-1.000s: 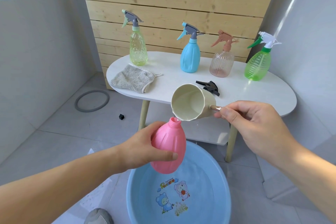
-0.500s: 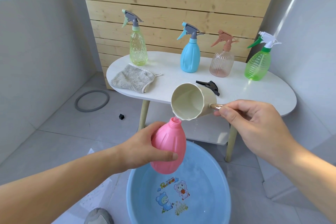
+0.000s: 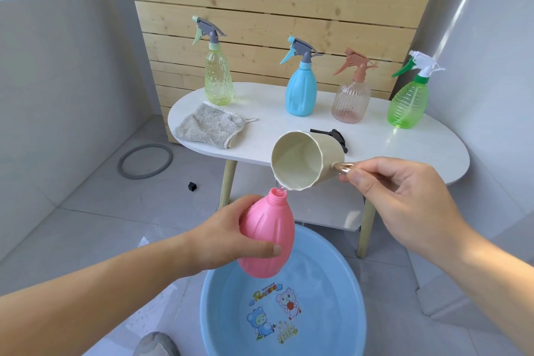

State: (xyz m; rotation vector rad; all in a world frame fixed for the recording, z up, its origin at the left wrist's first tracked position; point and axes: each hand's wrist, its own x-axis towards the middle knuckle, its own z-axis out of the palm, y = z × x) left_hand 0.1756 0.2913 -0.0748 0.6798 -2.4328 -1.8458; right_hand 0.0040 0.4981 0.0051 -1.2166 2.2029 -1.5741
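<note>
The beige scoop (image 3: 306, 160) hides most of a black trigger head (image 3: 336, 136); the right hand (image 3: 404, 199), pinching the scoop's handle, covers most of it. The left hand (image 3: 228, 237) grips the pink bottle (image 3: 267, 237) above the blue basin (image 3: 341, 292): long axis nearly upright, open neck pointing up, just under the scoop's tilted rim.

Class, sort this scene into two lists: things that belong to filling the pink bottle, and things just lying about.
In the job: pink bottle, in the left hand; cream scoop, in the right hand; blue basin below; black trigger head, likely its cap.

Lying about: yellow spray bottle; blue spray bottle; peach spray bottle; green spray bottle; grey cloth; grey floor ring.
</note>
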